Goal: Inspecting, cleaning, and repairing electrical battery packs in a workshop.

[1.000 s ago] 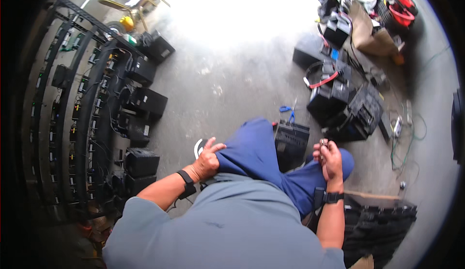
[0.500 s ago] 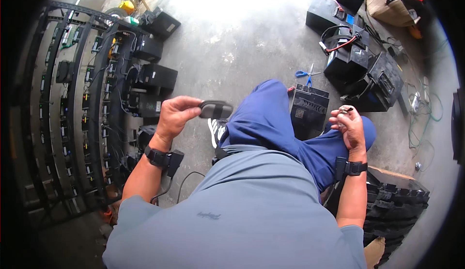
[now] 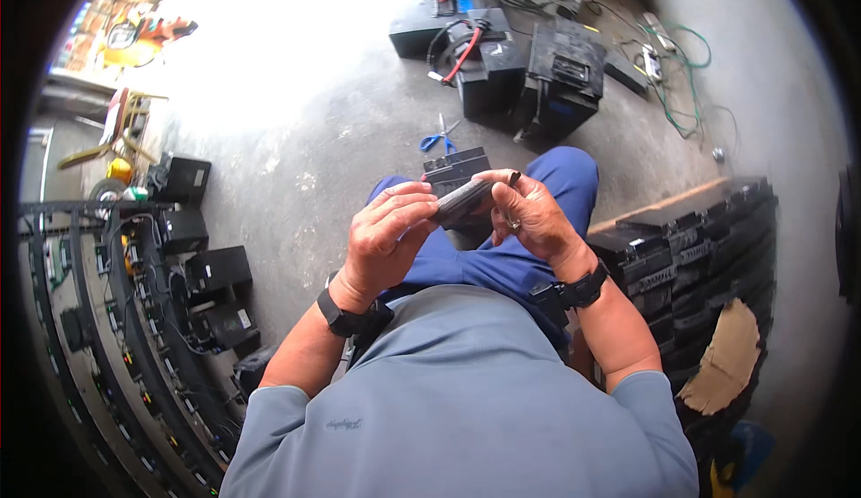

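Observation:
In front of my lap, my left hand (image 3: 387, 233) is closed on a flat, rounded dark grey piece (image 3: 465, 198) with a ribbed look; its exact kind I cannot make out. My right hand (image 3: 534, 215) is at the piece's right end, fingers pinched. A small shiny metal bit (image 3: 513, 223) shows among those fingers, and a small dark tip (image 3: 514, 178) pokes out above them. Beyond my hands a black battery (image 3: 454, 168) stands between my knees, partly hidden by them. Blue-handled scissors (image 3: 439, 138) lie open on the floor just behind it.
Black battery cases (image 3: 491, 67) with cables stand at the far right. A stack of black batteries (image 3: 691, 256) rises by my right side, with torn cardboard (image 3: 725, 354) on it. A metal rack (image 3: 99, 318) with wired modules and black boxes (image 3: 218, 268) fills the left. Green cable (image 3: 686, 94) trails along the wall.
My hands have come together from far apart, bringing the dark grey piece to my right hand. The view has turned to the right.

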Demonstrator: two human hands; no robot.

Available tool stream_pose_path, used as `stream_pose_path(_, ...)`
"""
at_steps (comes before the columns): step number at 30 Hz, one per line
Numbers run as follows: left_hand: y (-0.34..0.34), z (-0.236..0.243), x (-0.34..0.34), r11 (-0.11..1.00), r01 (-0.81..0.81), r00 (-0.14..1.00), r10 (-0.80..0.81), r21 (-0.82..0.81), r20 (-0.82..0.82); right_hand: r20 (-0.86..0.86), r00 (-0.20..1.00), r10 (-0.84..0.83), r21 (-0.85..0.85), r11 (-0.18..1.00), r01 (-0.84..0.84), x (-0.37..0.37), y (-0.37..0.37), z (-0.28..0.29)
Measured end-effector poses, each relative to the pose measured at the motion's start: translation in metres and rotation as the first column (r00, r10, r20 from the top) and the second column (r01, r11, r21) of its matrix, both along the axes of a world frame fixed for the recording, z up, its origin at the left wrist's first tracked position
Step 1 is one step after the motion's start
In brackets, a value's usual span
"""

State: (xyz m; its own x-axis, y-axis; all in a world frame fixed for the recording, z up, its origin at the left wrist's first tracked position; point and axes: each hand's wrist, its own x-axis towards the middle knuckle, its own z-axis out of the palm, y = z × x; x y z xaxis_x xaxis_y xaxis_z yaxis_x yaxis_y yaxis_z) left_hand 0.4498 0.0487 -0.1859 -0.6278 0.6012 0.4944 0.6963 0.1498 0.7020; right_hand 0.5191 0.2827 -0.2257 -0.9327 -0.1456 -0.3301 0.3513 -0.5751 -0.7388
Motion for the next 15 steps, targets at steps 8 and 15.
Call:
stream_pose_path(8,0.004,-0.018,0.002,0.982,0.145,0.525,-0.179,0.12,0.832,-0.04,0.999,0.005,0.134,0.991,0.0,0.01,0.001,0.001)
stream_pose_path(15,-0.005,-0.029,-0.006,0.991,0.005,0.318,-0.131,0.137,0.939,-0.072,0.997,0.042,0.247,0.969,-0.023,0.007,-0.01,0.004)
